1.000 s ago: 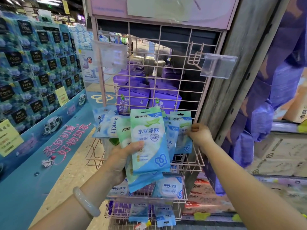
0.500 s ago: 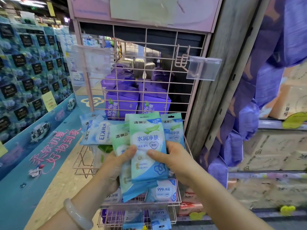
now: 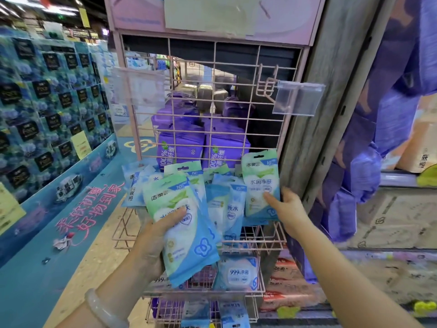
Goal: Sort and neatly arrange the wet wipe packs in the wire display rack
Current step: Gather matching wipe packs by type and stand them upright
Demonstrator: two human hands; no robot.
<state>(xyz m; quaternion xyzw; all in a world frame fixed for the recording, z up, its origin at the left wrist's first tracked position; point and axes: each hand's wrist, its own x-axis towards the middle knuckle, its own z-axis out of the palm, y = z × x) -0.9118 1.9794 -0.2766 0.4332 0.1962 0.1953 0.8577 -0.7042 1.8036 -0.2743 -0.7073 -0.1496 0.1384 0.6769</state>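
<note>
Head view, facing the pink wire display rack [image 3: 212,95].

Left hand [image 3: 153,242]: grasping a small stack of green-and-blue wet wipe packs [image 3: 186,230]. Thumb lies across the front of the top pack, remaining fingers hidden behind the stack. The stack is tilted, top edge leaning left, and is held in front of the rack's upper basket [image 3: 260,240], overlapping it in view. A pale bangle [image 3: 101,308] sits on the left wrist.

Right hand [image 3: 287,207]: pinching a single green-and-blue pack [image 3: 260,185] at its lower right corner, thumb on the front face. This pack stands upright at the right end of the upper basket, close to the rack's right post. Cannot tell whether its bottom edge rests on the wire.

Between the two hands: loose blue packs [image 3: 227,204] in the upper basket, overlapping and leaning at mixed angles. More lie tilted at the basket's left end [image 3: 137,185].

Lower basket: a white-and-blue pack marked 999 [image 3: 238,273], below the held stack and to its right.

Behind the grid: purple wipe bundles [image 3: 203,147], stacked.

Clear label holder [image 3: 298,98] clipped at the rack's upper right.
</note>
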